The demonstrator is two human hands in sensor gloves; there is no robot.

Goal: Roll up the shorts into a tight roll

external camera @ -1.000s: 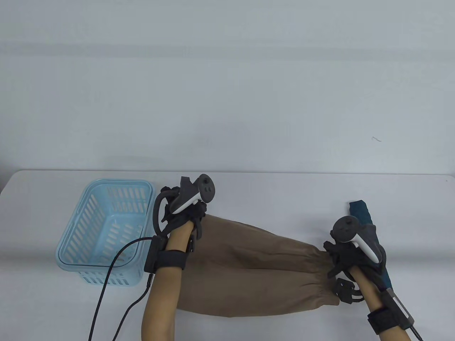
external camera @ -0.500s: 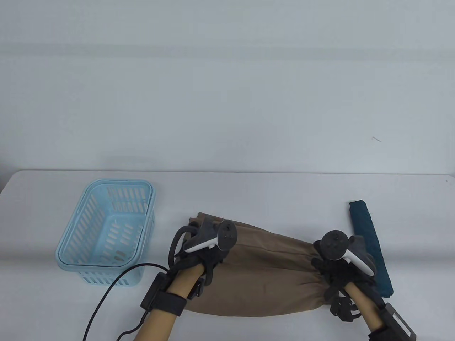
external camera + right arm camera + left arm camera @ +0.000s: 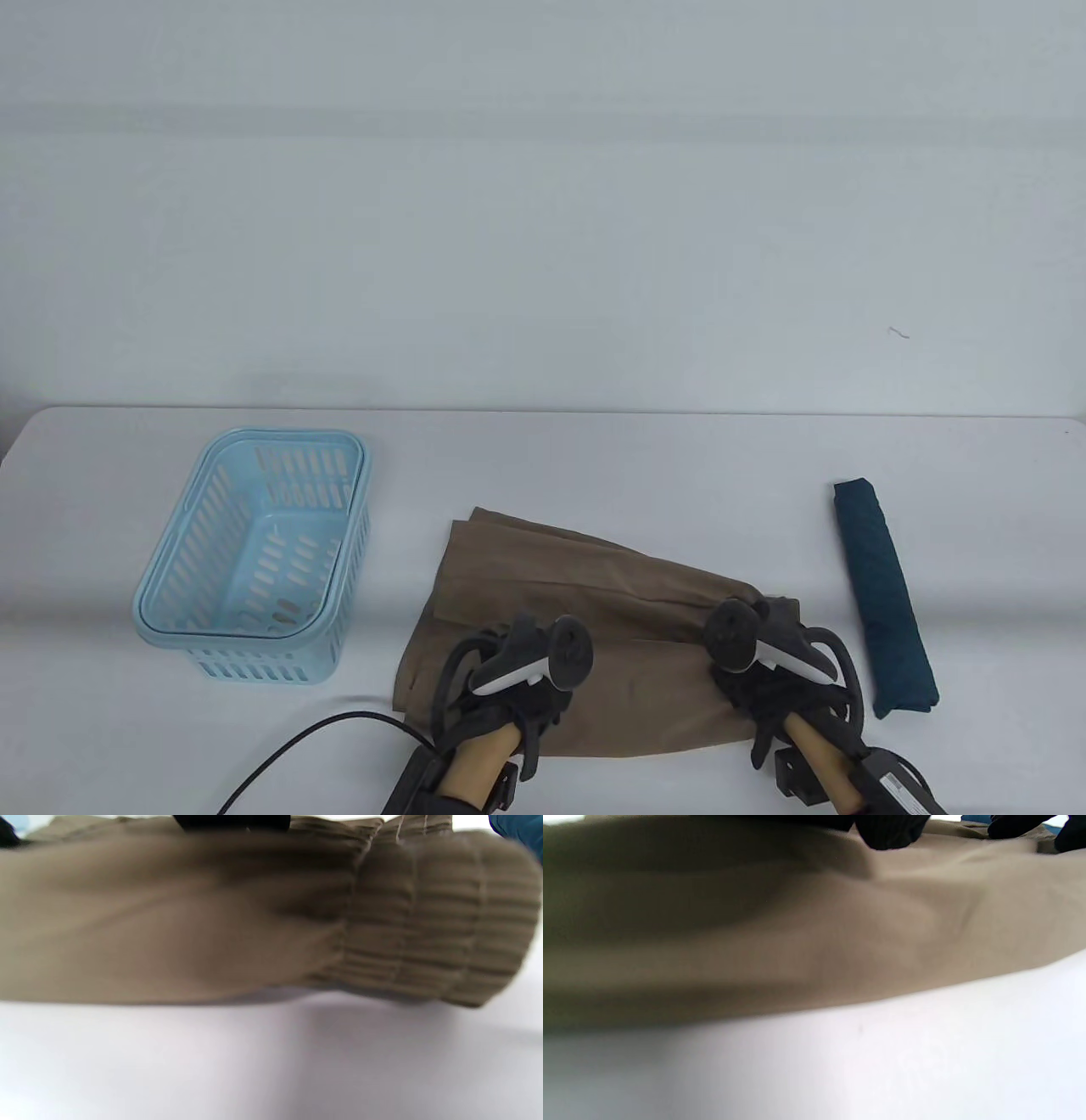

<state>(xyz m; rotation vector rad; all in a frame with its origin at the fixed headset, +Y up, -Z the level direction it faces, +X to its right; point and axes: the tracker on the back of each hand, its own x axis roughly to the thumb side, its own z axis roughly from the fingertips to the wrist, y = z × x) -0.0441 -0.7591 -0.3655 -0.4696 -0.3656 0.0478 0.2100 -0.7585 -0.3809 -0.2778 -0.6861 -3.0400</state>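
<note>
Starting the roll at the near edge of the shorts

My left hand (image 3: 517, 679) and right hand (image 3: 768, 671) rest on the brown shorts (image 3: 585, 594), which lie flat beyond my fingertips; whether my fingers pinch cloth, I cannot tell. I judge I should tuck the ribbed waistband (image 3: 441, 921) under evenly, both sides together, keeping tension.

No readable text, label, brand, number or sign found in any view. Small pale tag noted on wrist strap near right hand (image 3: 785, 679), at bottom edge of table view; print on it too small to be read. Wrist views blurred; no lettering made out on fabric.
</note>
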